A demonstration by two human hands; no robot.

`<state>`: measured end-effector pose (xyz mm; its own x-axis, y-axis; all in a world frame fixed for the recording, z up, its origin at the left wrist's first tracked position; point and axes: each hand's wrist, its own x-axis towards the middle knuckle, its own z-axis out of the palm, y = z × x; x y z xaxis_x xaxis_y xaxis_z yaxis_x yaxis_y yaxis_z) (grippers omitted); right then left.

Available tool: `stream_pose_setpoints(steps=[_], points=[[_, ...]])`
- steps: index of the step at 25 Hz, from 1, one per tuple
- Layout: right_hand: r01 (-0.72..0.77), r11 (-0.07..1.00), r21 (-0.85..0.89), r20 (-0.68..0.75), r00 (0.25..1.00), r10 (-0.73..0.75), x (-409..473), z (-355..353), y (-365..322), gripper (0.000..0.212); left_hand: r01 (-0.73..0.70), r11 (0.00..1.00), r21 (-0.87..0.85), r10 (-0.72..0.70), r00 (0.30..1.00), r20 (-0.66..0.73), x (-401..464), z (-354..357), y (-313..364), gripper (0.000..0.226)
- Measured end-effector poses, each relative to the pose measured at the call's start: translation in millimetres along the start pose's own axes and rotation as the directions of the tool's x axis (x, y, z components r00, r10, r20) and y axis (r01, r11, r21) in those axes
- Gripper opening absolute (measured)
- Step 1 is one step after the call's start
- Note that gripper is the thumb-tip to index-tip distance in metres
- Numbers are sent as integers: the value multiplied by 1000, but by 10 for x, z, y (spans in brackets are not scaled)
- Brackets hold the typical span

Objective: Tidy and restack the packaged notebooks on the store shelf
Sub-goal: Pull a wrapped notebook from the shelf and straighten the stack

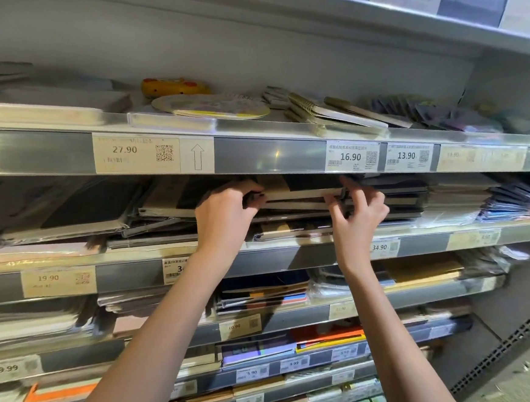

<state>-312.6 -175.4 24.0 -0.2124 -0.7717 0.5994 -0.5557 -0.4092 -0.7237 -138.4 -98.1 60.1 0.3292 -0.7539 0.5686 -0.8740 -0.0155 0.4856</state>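
Note:
A dark packaged notebook (301, 194) with a pale edge lies flat on top of a messy pile on the second shelf (293, 255). My left hand (223, 216) grips its left end, fingers curled over the top. My right hand (357, 207) pinches its right end. Beneath it lie more wrapped notebooks (275, 228), skewed. To the left a slanted stack of grey packaged notebooks (77, 215) leans on the pile. A neater dark stack (400, 199) sits just right of my right hand.
The shelf above (269, 156) hangs low over the pile, with price tags 16.90 (350, 156) and 13.90 (407, 156); it carries spiral pads (323, 112) and a round yellow item (212, 106). Lower shelves hold coloured notebooks (265, 296). Wrapped packs (511, 203) lie at the far right.

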Motion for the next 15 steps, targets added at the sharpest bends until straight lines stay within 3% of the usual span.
stream_pose_setpoints(steps=[2,5,8,12,15], points=[[159,987,-34,2,987,-159,-50,0,9,30,-60,998,10,59,997,40,-85,-90,-104,33],[329,932,-153,16,944,-331,-82,12,108,34,-124,980,156,131,991,-38,-198,-279,-424,44],[324,916,-237,-23,941,-338,-61,22,212,33,-128,963,236,125,992,24,-183,-417,-624,38],[207,966,-154,23,978,-206,-73,1,152,34,-116,956,270,124,992,-13,-159,-447,-642,26],[279,952,-125,33,960,-277,-168,7,-23,34,-144,935,325,169,984,-50,-170,-426,-672,22]])
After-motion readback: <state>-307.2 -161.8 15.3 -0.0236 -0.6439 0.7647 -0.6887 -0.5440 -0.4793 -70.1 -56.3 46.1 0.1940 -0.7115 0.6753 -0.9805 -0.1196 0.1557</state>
